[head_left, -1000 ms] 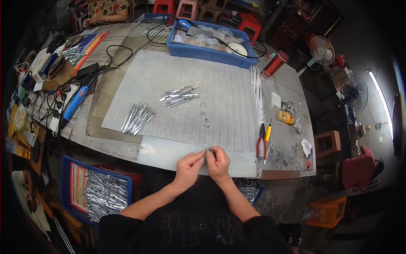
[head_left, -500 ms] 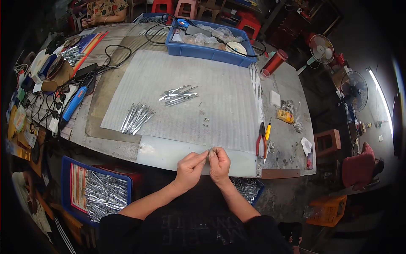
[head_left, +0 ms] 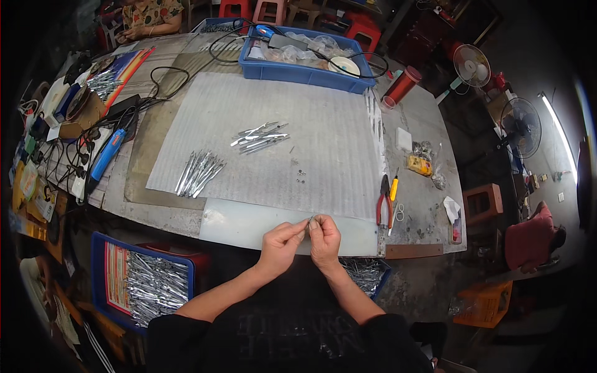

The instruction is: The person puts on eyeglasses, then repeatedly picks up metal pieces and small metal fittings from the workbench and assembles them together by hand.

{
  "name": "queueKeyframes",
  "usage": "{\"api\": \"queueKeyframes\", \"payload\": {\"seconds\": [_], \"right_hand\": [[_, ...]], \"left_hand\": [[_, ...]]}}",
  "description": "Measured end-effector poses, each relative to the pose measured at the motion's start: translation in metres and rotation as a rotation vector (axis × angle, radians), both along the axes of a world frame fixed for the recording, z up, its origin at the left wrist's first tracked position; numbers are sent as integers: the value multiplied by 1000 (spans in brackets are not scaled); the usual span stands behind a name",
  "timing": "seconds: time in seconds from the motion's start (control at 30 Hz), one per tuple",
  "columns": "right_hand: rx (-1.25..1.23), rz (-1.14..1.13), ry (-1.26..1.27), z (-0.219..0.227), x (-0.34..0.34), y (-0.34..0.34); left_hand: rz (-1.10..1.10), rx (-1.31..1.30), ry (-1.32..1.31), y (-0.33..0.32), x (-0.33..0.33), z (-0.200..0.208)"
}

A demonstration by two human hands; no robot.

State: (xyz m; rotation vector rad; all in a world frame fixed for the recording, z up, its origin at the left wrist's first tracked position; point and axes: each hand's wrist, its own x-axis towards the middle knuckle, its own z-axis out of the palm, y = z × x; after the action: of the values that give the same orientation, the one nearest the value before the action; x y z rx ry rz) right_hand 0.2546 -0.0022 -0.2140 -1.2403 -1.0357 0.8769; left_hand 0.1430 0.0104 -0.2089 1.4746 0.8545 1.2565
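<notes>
My left hand (head_left: 280, 247) and my right hand (head_left: 324, 241) meet over the front edge of a whitish plastic sheet (head_left: 239, 224). Thumbs and forefingers of both are pinched together around something small, mostly hidden by the fingertips. Beyond them, on a pale foam mat (head_left: 236, 99), a few tiny metal pieces (head_left: 301, 176) lie loose. Farther back and left is a scattered group of slim silver metal parts (head_left: 261, 138). A second bunch of silver metal parts (head_left: 200, 174) lies at the mat's left front corner.
Right of the mat lie red-handled pliers (head_left: 384, 202), a yellow screwdriver (head_left: 393, 188) and scissors (head_left: 399, 212). A blue tray (head_left: 305, 71) stands at the back. Below the left table edge sits a blue bin (head_left: 97, 273) of silver parts. Another person (head_left: 152, 15) sits far left.
My hands keep their pinch at nearly the same spot over the sheet. The whole view has shifted slightly; nothing on the mat has visibly moved.
</notes>
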Motion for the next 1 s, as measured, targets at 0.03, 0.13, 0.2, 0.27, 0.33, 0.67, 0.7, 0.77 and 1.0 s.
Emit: {"api": "queueKeyframes", "payload": {"seconds": [0.03, 0.13, 0.2, 0.27, 0.33, 0.67, 0.7, 0.77, 1.0], "right_hand": [[-8, 5, 22, -1, 0, 1], [8, 2, 38, 0, 0, 0], [32, -8, 32, -2, 1, -1], [-5, 11, 67, -4, 4, 2], [33, -17, -5, -6, 3, -3], [-31, 11, 7, 0, 5, -2], [-31, 9, 8, 0, 4, -3], [-15, 16, -7, 1, 2, -7], [-40, 34, 28, -4, 3, -3]], "left_hand": [[-30, -128, -55, 0, 1, 0], [10, 100, 46, 2, 0, 0], [-27, -10, -6, 1, 1, -1], [-61, -117, -57, 0, 1, -1], [-38, 58, 36, 0, 0, -2], [-108, -151, -46, -1, -1, -4], [-88, -131, -29, -1, -1, -5], [-69, -112, -11, -1, -2, -4], [-63, -135, -20, -1, -3, -4]]}}
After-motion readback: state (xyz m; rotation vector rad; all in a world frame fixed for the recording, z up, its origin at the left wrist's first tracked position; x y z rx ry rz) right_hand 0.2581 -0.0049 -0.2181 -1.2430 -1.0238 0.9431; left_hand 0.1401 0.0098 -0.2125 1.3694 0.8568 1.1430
